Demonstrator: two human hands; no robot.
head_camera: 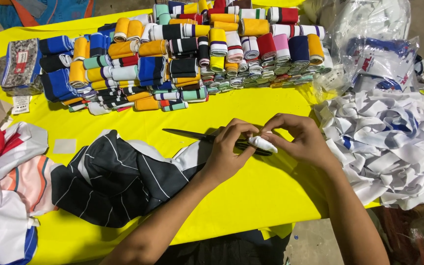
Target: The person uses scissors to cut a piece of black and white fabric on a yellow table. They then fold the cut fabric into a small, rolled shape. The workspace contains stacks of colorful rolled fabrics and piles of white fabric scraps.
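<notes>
White fabric scrap (263,143), small and folded, long axis running left-to-right: we pinch it between the fingers of our left hand (229,147) and right hand (298,137), both pressed together on it, the right at its upper end. It sits just above the black scissors (207,137) lying on the yellow bench (251,196), beside the black striped garment (119,176).

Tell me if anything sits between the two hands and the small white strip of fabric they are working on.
Nothing visible does. The left hand and the right hand both pinch the small white fabric strip directly between their fingertips. The black scissors lie flat on the yellow table cover beneath the hands, not between them and the strip.
</notes>
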